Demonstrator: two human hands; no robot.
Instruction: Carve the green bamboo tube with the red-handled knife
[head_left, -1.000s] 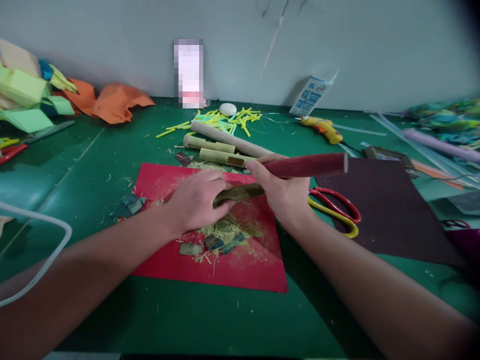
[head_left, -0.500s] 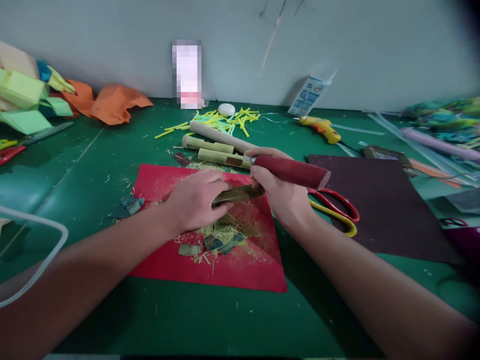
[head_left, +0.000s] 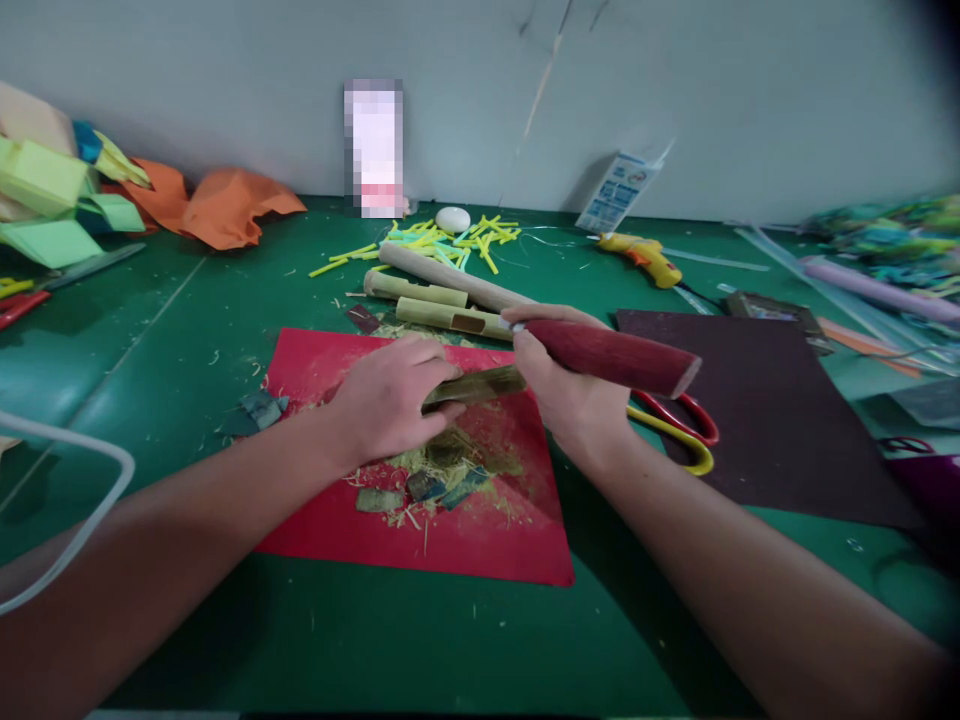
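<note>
My left hand is closed round a short green-brown bamboo tube, holding it over the red sheet. Beside the tube's right end, my right hand grips a tool with a thick red wooden handle. A pale metal collar shows at the handle's left end, while its working end is hidden by my fingers. Fine shavings and several dark bamboo chips lie on the sheet under the tube. Two pale bamboo tubes with cut-out notches, the nearer one included, rest behind my hands.
A wooden rod lies behind the tubes, near yellow strips. Scissors lie by my right wrist on a dark sheet. Farther back are a yellow glue gun and orange paper. A white cable crosses my left forearm.
My right hand and the red-handled tool have shifted right and slightly toward me. The left hand and its bamboo tube have stayed almost still.
</note>
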